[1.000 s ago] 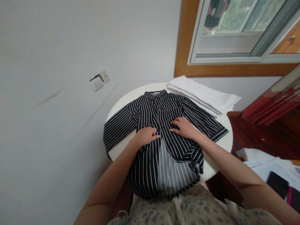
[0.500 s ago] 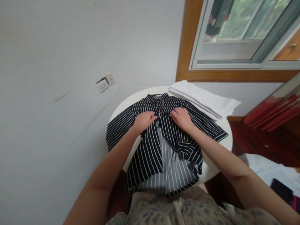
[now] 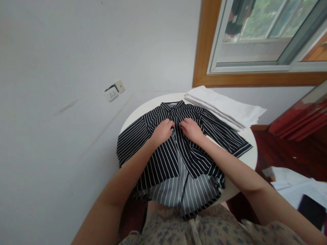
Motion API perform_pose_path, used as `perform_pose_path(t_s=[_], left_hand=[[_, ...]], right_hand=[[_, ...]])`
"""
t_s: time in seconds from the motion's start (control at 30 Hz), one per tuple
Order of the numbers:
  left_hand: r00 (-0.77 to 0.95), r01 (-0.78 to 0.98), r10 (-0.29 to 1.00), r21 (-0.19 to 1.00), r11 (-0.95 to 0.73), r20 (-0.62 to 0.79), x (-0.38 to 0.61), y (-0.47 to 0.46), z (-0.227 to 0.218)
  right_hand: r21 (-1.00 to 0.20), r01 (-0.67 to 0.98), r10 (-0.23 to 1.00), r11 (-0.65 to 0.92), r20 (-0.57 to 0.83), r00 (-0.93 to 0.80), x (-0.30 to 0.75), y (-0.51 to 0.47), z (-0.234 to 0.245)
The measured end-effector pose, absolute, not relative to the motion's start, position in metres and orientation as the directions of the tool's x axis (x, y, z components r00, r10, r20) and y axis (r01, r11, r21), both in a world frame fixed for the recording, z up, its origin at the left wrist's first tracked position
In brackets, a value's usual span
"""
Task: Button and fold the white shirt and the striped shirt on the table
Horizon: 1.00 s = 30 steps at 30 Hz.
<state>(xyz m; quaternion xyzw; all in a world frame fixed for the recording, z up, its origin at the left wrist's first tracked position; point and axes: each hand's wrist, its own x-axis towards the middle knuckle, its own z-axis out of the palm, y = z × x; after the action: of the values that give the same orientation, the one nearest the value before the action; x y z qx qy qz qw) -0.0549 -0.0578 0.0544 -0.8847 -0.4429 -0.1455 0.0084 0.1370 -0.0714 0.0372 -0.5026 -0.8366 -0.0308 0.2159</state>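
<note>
A black shirt with white stripes [image 3: 160, 160] lies front up on a round white table [image 3: 249, 160], its collar toward the wall and its hem hanging over the near edge. Partway down the front opening, my left hand [image 3: 164, 131] pinches the left front edge. Just across the gap, my right hand [image 3: 191, 130] has its fingers curled on the right front edge. Both hands are closed on the cloth, fingertips close together but apart. Below them the front panels part and show the grey inner side of the back.
Folded white cloth [image 3: 224, 105] lies at the table's back right. A wall socket [image 3: 111, 94] is on the white wall at left. A wood-framed window [image 3: 245, 80] is behind. White papers [image 3: 298, 187] and a dark phone-like object [image 3: 311, 211] lie at lower right.
My hands have come closer together along the front opening. The right front panel now lies straighter and nearer the left one, and more of its edge shows.
</note>
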Motion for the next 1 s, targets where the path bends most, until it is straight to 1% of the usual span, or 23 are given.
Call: perform_pose_path(t_s=[0.07,0.13,0.2,0.3,0.4,0.47,0.63,0.7,0.9,1.0], left_hand=[[0.599,0.756,0.778,0.186,-0.628,0.19,-0.049,-0.066,0.054],[0.578,0.777,0.808,0.226,-0.587,0.111,-0.045,-0.071,0.05],[0.509,0.83,0.857,0.22,-0.512,0.075,-0.045,-0.074,0.045],[0.415,0.892,0.906,0.156,-0.423,0.086,-0.052,-0.076,0.039],[0.387,0.91,0.916,0.112,-0.398,0.111,-0.063,-0.078,0.036],[0.401,0.902,0.909,0.126,-0.414,0.112,-0.071,-0.078,0.036],[0.459,0.85,0.886,0.26,-0.458,0.062,-0.087,-0.076,0.03],[0.461,0.837,0.886,0.305,-0.455,0.055,-0.091,-0.075,0.026],[0.44,0.821,0.897,0.384,-0.423,0.048,-0.093,-0.074,0.018],[0.425,0.816,0.903,0.407,-0.41,0.057,-0.092,-0.076,0.02]], right_hand=[[-0.329,0.778,0.832,0.536,0.363,-0.42,0.131,-0.075,0.033],[-0.46,0.715,0.849,0.527,0.326,-0.416,0.127,-0.078,0.025],[-0.549,0.688,0.88,0.475,0.285,-0.381,0.125,-0.08,0.014],[-0.618,0.676,0.916,0.401,0.251,-0.315,0.125,-0.083,0.003],[-0.629,0.672,0.92,0.392,0.253,-0.3,0.125,-0.086,-0.001],[-0.611,0.686,0.918,0.395,0.248,-0.309,0.124,-0.087,-0.001],[-0.491,0.763,0.907,0.419,0.254,-0.335,0.122,-0.091,-0.004],[-0.472,0.77,0.902,0.429,0.262,-0.342,0.122,-0.092,-0.005],[-0.519,0.75,0.912,0.41,0.238,-0.334,0.125,-0.095,-0.002],[-0.549,0.728,0.912,0.411,0.253,-0.324,0.13,-0.097,-0.003]])
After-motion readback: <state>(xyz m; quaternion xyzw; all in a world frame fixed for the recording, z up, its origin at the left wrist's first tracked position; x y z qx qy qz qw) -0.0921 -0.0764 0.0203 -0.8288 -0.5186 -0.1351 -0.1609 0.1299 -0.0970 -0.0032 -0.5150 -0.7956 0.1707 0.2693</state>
